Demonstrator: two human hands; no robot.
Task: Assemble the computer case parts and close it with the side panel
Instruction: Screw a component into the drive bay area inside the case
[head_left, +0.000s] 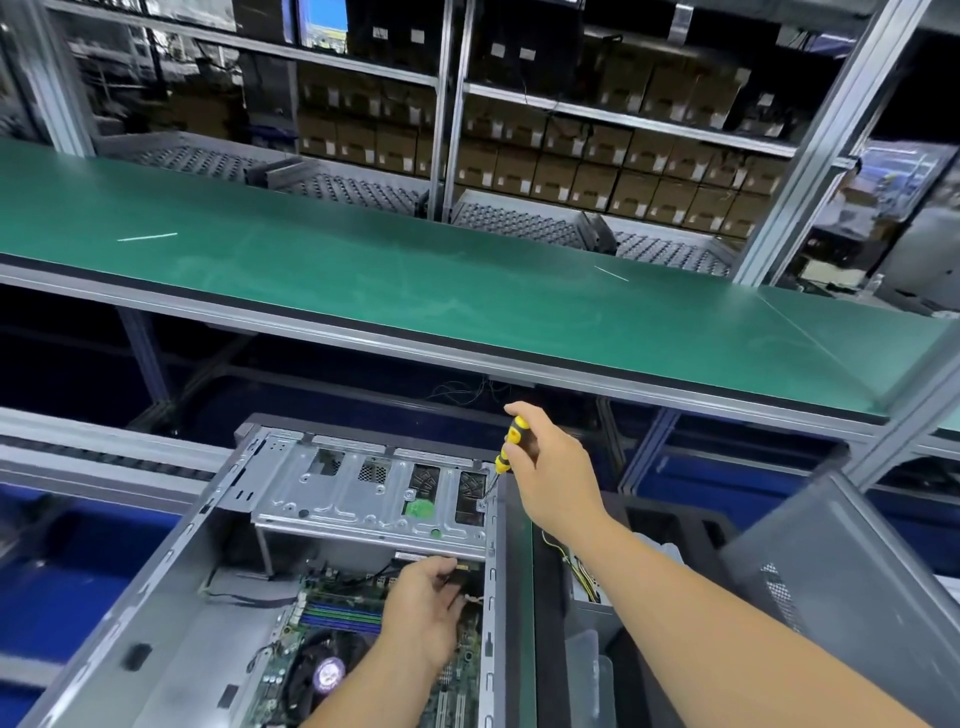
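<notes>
- Computer case (171, 597): lying open at 7 o'clock, showing its motherboard (332, 644).
- Drive cage (374, 493): sitting across the case's far end.
- Right hand (550, 467): gripping a yellow-black screwdriver (511, 441), tip touching the cage's 3 o'clock corner.
- Left hand (421, 608): reaching beneath the cage, fingers curling; cannot tell what it is holding.

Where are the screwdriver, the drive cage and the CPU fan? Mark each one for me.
screwdriver (511, 441): head view, on its yellow and black handle.
drive cage (363, 493): head view, on its grey top plate.
CPU fan (328, 673): head view, on its purple hub label.
</notes>
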